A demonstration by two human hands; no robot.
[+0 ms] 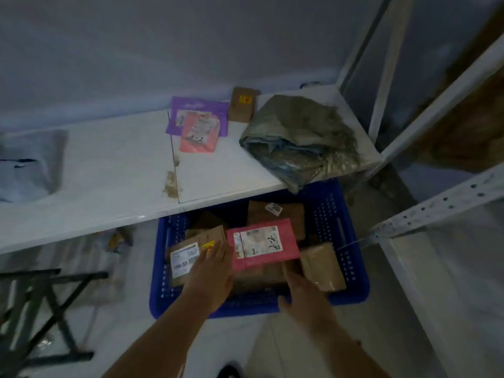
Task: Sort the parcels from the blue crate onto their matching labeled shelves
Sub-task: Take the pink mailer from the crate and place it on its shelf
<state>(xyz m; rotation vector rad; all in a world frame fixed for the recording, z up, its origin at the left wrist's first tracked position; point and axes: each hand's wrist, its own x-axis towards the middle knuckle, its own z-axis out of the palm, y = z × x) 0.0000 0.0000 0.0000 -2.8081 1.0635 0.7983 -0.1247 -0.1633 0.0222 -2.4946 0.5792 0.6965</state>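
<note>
A blue crate point(351, 241) stands on the floor, half under a white shelf point(109, 173). Inside lie several parcels: a pink mailer point(286, 241) marked with a handwritten code on top, a brown box with a white label point(182, 257) at the left, and a brown taped box point(321, 266) at the right. My left hand point(211, 276) rests flat with spread fingers on the left brown box, beside the pink mailer's edge. My right hand point(302, 293) hovers over the crate's near right, fingers pointing into it, holding nothing.
On the shelf lie a purple mailer point(215, 107) with a second pink mailer point(200, 132) on it, a small brown box point(244, 103), a crumpled grey-green bag point(300, 137) and a pale bag point(30, 165) at far left. Metal rack posts point(436, 208) stand right; a dark folding frame point(41, 309) left.
</note>
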